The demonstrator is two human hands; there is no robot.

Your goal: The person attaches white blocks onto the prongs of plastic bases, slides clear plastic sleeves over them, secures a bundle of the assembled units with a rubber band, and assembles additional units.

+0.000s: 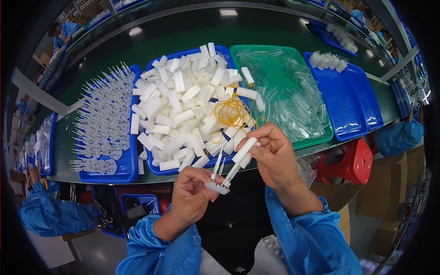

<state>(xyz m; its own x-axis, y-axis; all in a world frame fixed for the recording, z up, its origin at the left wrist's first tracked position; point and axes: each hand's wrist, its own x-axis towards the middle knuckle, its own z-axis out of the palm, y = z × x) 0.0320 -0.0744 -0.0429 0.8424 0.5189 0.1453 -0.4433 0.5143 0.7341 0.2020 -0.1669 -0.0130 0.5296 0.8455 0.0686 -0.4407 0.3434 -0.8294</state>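
Between thumb and fingers, my left hand [190, 195] grips a small white plastic base [217, 187] with several thin prongs pointing up and away. My right hand [277, 158] pinches a white block-like sleeve [244, 151] by its upper end. The sleeve's lower end meets one of the prongs on the base's right side; how far it sits over it I cannot tell. The other prongs that show look bare. Just beyond my hands, a blue tray [160, 171] is heaped with loose white sleeves [176, 103] of the same kind.
Yellow rubber bands [232, 112] lie on the sleeves. At left, a blue tray [133, 172] carries rows of pronged white bases [103, 119]. A green tray [279, 52] holds clear plastic pieces [298, 107]. Farther right, a blue tray [343, 101] has white assemblies [327, 61]. A red stool [350, 160] stands below.
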